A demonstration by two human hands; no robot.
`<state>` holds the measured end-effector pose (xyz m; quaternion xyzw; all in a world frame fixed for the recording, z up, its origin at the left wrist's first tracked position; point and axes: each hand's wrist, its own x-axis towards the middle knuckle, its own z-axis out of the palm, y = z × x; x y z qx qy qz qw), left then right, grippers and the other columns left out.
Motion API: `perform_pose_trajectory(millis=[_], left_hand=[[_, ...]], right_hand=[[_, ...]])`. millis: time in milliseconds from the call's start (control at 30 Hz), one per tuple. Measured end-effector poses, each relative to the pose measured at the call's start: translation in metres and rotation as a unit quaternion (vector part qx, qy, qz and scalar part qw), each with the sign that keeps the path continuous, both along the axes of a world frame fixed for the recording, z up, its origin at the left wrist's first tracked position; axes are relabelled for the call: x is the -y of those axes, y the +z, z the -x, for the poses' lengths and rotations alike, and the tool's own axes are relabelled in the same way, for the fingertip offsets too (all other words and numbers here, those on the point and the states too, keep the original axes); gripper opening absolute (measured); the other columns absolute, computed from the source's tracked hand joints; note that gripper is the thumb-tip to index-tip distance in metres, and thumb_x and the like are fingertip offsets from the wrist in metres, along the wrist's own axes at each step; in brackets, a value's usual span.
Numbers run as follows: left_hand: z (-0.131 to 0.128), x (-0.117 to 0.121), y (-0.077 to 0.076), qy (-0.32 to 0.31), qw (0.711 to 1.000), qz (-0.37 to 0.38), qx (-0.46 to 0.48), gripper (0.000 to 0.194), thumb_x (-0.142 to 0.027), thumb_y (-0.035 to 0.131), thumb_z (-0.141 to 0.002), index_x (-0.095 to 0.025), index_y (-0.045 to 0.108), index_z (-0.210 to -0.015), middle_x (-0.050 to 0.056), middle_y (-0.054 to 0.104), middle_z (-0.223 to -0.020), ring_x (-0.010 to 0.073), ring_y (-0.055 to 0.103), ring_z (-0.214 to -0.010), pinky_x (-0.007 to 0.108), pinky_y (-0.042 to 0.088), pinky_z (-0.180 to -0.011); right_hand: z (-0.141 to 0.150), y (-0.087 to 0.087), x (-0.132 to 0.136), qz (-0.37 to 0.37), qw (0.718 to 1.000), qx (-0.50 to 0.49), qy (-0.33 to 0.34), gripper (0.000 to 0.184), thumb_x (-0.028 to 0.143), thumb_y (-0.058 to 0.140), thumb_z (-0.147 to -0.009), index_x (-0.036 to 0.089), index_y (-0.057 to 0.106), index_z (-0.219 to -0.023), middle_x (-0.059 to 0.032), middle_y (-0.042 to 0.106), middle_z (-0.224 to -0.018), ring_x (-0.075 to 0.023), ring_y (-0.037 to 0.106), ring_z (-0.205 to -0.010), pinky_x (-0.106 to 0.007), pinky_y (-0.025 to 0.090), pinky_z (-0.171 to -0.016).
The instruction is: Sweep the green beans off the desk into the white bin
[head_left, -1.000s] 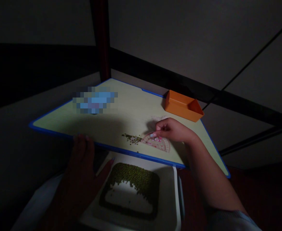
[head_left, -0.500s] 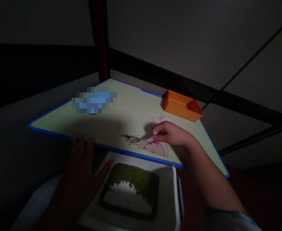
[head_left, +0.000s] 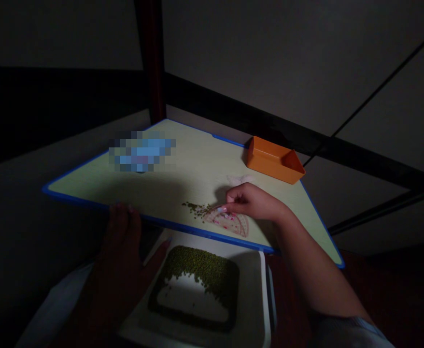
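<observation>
My right hand (head_left: 246,200) pinches a clear half-round protractor (head_left: 230,227) with pink marks, held near the board's surface. The curved edge faces me, and its left end meets a small scatter of green beans (head_left: 197,210). Below the board's near edge, my left hand (head_left: 123,246) is in shadow with fingers extended and thumb apart, beside a white container (head_left: 264,290). More green beans (head_left: 204,263) lie in that container, heaped toward the far side with a thin band around the rest.
An orange open box (head_left: 275,166) stands at the far right of the pale, blue-edged board (head_left: 197,150). A blurred-out blue item (head_left: 143,152) lies at the far left. Dark walls rise behind the board. A faint pale patch (head_left: 239,179) shows beyond my right hand.
My right hand has moved left and slightly toward me with the protractor, which now reaches the scattered beans. My left hand has stayed about where it was.
</observation>
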<state>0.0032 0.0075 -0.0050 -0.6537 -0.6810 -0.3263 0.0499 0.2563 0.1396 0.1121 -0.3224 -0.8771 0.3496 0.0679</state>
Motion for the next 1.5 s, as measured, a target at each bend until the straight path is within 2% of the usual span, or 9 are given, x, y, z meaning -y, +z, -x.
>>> perform_pose_trajectory(millis=[600,800,867,1100,1333,1500], left_hand=[[-0.001,-0.001,0.000,0.001,1.000,0.006,0.000,0.087,-0.063,0.034,-0.080,-0.010,0.012,-0.145,0.022,0.015,-0.155,0.0325,0.011,-0.145,0.054,0.025,-0.113],[0.000,-0.001,-0.003,0.003,1.000,-0.008,-0.003,0.087,-0.061,0.037,-0.079,-0.016,0.005,-0.146,0.017,0.012,-0.157,0.0337,0.014,-0.144,0.057,0.027,-0.112],[0.000,-0.001,-0.005,0.002,1.000,-0.012,-0.002,0.086,-0.060,0.038,-0.079,-0.018,0.004,-0.147,0.016,0.011,-0.158,0.0336,0.014,-0.144,0.058,0.027,-0.112],[0.001,0.000,-0.006,-0.004,1.000,-0.017,-0.001,0.085,-0.059,0.036,-0.080,-0.016,0.006,-0.146,0.017,0.012,-0.157,0.0334,0.013,-0.144,0.057,0.027,-0.112],[0.001,0.000,-0.006,0.001,1.000,-0.011,-0.002,0.084,-0.057,0.039,-0.080,-0.019,0.004,-0.147,0.015,0.011,-0.158,0.0328,0.014,-0.144,0.056,0.027,-0.112],[0.001,0.000,-0.007,0.005,1.000,-0.010,-0.002,0.084,-0.058,0.037,-0.081,-0.015,0.007,-0.146,0.018,0.013,-0.157,0.0328,0.013,-0.144,0.056,0.026,-0.112]], right_hand=[[0.005,-0.005,0.002,0.030,0.999,-0.027,0.035,0.035,0.037,0.058,-0.085,0.016,0.046,-0.060,0.0065,0.040,-0.054,-0.0062,0.033,-0.052,-0.024,0.025,-0.053],[0.006,-0.005,0.004,0.052,0.997,-0.040,0.051,0.036,0.039,0.058,-0.085,0.016,0.047,-0.060,0.0067,0.038,-0.055,-0.0065,0.032,-0.053,-0.023,0.026,-0.053],[0.004,-0.004,0.003,0.051,0.997,-0.042,0.042,0.036,0.039,0.059,-0.084,0.016,0.047,-0.060,0.0065,0.038,-0.056,-0.0065,0.033,-0.054,-0.023,0.026,-0.053],[-0.011,0.002,-0.005,-0.004,0.998,-0.019,-0.053,0.030,0.035,0.060,-0.082,0.016,0.048,-0.061,0.0063,0.038,-0.054,-0.0068,0.032,-0.053,-0.024,0.023,-0.052],[-0.014,0.002,-0.008,-0.037,0.996,-0.006,-0.079,0.029,0.035,0.059,-0.080,0.016,0.049,-0.061,0.0051,0.041,-0.054,-0.0072,0.033,-0.053,-0.025,0.024,-0.052],[-0.015,0.004,-0.007,-0.029,0.997,-0.003,-0.069,0.030,0.035,0.059,-0.081,0.016,0.049,-0.061,0.0050,0.041,-0.055,-0.0071,0.033,-0.053,-0.025,0.025,-0.052]])
